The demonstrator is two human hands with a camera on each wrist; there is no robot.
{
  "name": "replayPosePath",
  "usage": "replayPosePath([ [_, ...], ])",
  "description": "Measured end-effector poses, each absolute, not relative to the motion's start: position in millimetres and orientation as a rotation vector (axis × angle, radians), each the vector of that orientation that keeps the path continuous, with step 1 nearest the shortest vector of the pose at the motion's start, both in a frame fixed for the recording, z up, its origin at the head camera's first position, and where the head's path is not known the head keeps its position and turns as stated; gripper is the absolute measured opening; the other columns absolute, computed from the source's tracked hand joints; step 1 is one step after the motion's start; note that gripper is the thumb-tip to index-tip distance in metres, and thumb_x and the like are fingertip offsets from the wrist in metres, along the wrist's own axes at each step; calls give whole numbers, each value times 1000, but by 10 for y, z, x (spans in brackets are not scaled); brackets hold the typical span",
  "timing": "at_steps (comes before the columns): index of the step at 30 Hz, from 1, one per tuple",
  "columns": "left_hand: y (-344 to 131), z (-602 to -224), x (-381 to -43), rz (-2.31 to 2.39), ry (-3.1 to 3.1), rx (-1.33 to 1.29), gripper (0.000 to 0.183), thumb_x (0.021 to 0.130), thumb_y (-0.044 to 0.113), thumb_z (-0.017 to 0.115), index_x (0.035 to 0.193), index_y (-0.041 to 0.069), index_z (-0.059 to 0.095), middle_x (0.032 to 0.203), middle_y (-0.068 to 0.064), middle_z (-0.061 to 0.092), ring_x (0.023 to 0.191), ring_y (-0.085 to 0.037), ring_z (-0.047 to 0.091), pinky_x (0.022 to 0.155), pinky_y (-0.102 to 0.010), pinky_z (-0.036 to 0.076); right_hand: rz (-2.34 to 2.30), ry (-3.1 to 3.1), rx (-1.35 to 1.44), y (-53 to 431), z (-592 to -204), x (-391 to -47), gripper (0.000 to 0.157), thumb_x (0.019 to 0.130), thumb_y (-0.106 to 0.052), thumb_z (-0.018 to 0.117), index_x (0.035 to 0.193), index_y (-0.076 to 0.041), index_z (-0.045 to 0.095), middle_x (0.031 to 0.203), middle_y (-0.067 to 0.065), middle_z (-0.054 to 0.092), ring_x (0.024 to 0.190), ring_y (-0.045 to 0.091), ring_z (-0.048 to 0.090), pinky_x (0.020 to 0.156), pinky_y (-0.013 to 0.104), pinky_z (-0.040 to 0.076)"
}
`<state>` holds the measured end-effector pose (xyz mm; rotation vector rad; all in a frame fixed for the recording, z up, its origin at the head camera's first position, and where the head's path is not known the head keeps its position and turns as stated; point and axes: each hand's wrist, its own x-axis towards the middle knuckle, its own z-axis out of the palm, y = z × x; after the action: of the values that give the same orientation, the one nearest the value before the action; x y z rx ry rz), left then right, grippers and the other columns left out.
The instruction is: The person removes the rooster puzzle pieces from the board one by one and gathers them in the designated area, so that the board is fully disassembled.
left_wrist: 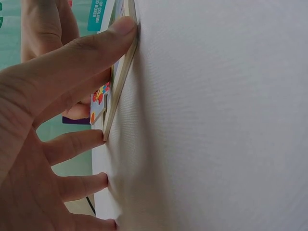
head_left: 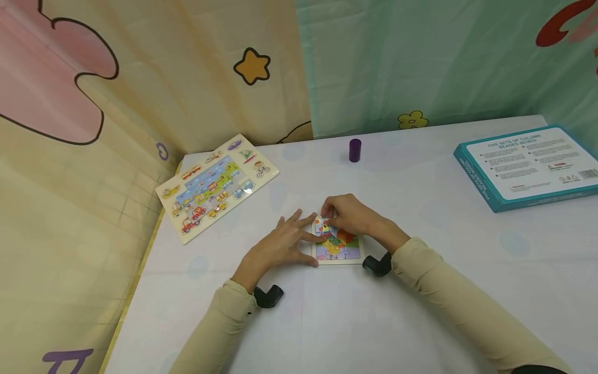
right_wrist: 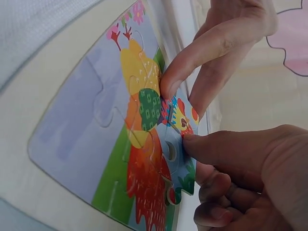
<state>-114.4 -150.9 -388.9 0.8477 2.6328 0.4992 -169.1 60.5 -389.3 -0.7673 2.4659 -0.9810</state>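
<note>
A small rooster jigsaw board (head_left: 338,262) with a pale wooden rim lies before me. In the right wrist view, a puzzle piece (right_wrist: 186,179) showing the rooster's head is tilted up above the picture. My right hand (head_left: 352,215) pinches this piece between thumb and fingers, the thumb on its printed face. My left hand (head_left: 280,244) is spread at the board's left side. Its thumb (left_wrist: 122,29) rests on the board's near edge, while one finger reaches over the picture and touches beside the piece. The other fingertips lie around the far left corner.
Back left on the white table lies a larger vehicle puzzle board (head_left: 261,169). A purple cylinder (head_left: 355,150) stands near the back edge. To the right is a teal box (head_left: 528,166) with printed text. Patterned curtains (head_left: 210,67) hang behind and at the left.
</note>
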Motion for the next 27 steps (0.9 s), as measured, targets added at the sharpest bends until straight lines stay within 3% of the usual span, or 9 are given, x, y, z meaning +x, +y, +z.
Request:
replayPosePath([
  [7, -1506, -3893, -1149, 490, 2638, 845, 61, 72, 49, 83, 129, 31, 66, 158, -6, 31, 147, -41, 15, 109, -70, 17, -977, 2513, -759, 586, -3915, -1694, 12, 90, -6, 70, 101, -4, 72, 96, 5, 66, 86, 19, 57, 75, 29, 53],
  [14, -1513, -3902, -1149, 492, 2626, 858, 62, 74, 48, 82, 131, 31, 65, 159, -7, 30, 147, -42, 14, 109, -71, 16, -1032, 2497, -737, 575, -3905, -1669, 9, 89, -8, 70, 98, -7, 70, 92, 3, 67, 78, 18, 56, 65, 25, 51],
  [27, -1515, -3904, -1144, 499, 2621, 859, 64, 74, 48, 82, 133, 31, 62, 159, -7, 29, 147, -42, 13, 109, -71, 15, -1129, 2465, -758, 603, -3856, -1627, 4, 89, -13, 73, 91, -11, 75, 86, -4, 71, 77, 16, 55, 66, 28, 49],
])
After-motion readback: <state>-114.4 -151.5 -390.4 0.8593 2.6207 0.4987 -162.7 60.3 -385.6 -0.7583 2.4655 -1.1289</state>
